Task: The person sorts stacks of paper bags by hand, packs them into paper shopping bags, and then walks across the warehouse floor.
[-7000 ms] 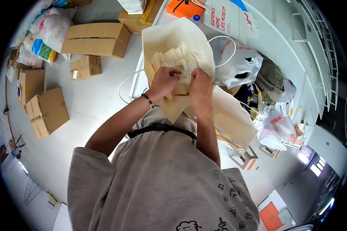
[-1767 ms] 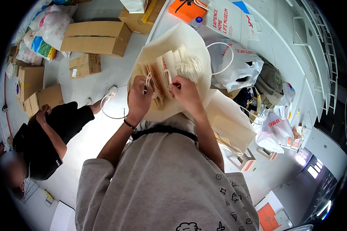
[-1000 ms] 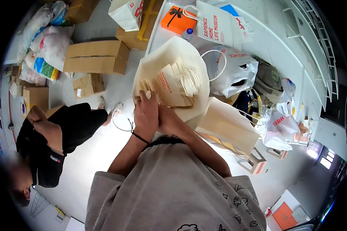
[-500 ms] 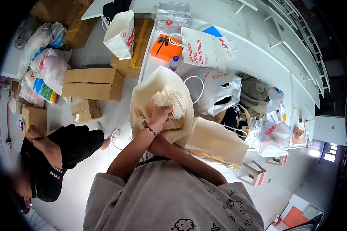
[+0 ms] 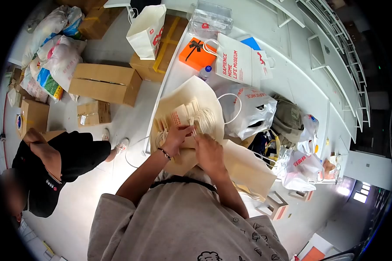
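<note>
A large cream paper bag (image 5: 210,94) gapes open in front of me. Inside stand several smaller paper bags (image 5: 177,116), packed upright, some with red print, their white cord handles (image 5: 207,121) bunched at the right. Over the mouth of the large bag, my left hand (image 5: 174,140) is closed with its fingertips on the cords. My right hand (image 5: 210,153) is beside it, fingers closed around the cords too; its fingertips are partly hidden. Another cream paper bag (image 5: 252,171) leans at the right, below my right hand.
On the white table are an orange box (image 5: 197,54), a water bottle (image 5: 205,72), a printed white paper bag (image 5: 233,61) and plastic bags (image 5: 250,108). Cardboard boxes (image 5: 102,82) and filled sacks (image 5: 61,61) lie on the floor at left. A person (image 5: 52,174) stands at left.
My right hand has come up from under my left forearm to the cords beside my left hand; my arms are no longer crossed. The view has shifted slightly.
</note>
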`<state>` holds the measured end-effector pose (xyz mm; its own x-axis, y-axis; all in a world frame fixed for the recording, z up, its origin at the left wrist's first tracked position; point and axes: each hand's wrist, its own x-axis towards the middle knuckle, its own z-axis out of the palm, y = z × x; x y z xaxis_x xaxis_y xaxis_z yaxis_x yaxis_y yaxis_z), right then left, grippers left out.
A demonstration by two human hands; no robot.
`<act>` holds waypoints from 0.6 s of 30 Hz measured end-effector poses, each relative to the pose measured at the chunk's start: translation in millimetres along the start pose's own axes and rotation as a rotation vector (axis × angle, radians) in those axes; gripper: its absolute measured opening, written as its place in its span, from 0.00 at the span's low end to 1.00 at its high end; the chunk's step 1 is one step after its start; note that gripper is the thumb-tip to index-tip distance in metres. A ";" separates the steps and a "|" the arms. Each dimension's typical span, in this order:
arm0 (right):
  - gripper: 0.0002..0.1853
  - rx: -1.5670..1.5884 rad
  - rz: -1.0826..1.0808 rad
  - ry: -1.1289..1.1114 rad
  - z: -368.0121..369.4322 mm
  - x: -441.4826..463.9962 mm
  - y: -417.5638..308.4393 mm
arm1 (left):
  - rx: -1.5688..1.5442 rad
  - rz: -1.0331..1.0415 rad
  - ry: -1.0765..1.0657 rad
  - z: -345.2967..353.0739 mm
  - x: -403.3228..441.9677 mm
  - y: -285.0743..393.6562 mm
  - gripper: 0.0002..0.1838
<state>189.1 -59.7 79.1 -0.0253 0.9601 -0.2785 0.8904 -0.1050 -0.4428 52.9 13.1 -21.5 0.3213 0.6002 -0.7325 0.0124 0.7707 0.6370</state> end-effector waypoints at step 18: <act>0.11 0.120 0.161 0.177 32.1 42.0 15.6 | -0.073 0.150 0.021 -12.4 0.4 -14.5 0.09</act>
<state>187.4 -29.3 33.2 0.2014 0.9578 -0.2053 0.8159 -0.2800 -0.5059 41.1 4.8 -34.0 0.2946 0.7135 -0.6357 -0.1030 0.6851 0.7211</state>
